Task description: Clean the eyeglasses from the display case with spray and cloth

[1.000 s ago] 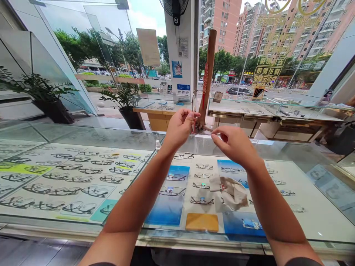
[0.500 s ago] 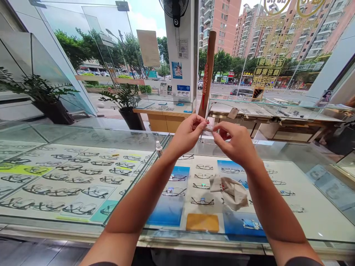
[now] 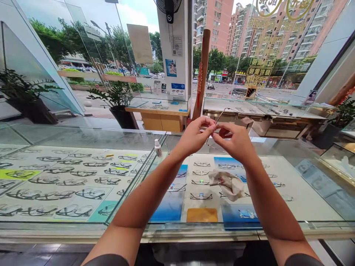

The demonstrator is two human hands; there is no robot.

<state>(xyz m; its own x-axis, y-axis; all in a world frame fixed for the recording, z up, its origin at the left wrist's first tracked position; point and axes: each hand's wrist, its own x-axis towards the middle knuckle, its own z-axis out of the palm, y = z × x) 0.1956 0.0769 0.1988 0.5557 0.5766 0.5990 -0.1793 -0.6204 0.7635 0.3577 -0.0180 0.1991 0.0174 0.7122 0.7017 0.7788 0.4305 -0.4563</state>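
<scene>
Above the glass counter, my left hand [image 3: 195, 136] and my right hand [image 3: 235, 142] meet with fingertips almost touching. Both are closed in a pinch on a pair of thin-framed eyeglasses [image 3: 220, 116]. One slim temple sticks up beyond the fingers, and another thin part hangs below them; the middle of the frame is hidden by my fingers. Under my right forearm, a crumpled beige cloth [image 3: 227, 186] with small red print lies on the counter top. A small white bottle [image 3: 158, 148] stands upright on the glass, left of my left forearm.
The glass display counter [image 3: 177, 233] holds rows of eyeglasses [image 3: 83, 164], blue cards [image 3: 167, 210] and a mustard-yellow flat piece [image 3: 202, 215]. Beyond it stand a low wooden cabinet [image 3: 162, 122], a leaning wooden post [image 3: 203, 66], potted plants [image 3: 126, 117] and another glass showcase [image 3: 266, 109].
My hands have come closer together, and the eyeglasses have turned so that a temple now points upward. The whole view has shifted slightly, while the cloth and bottle stay on the counter.
</scene>
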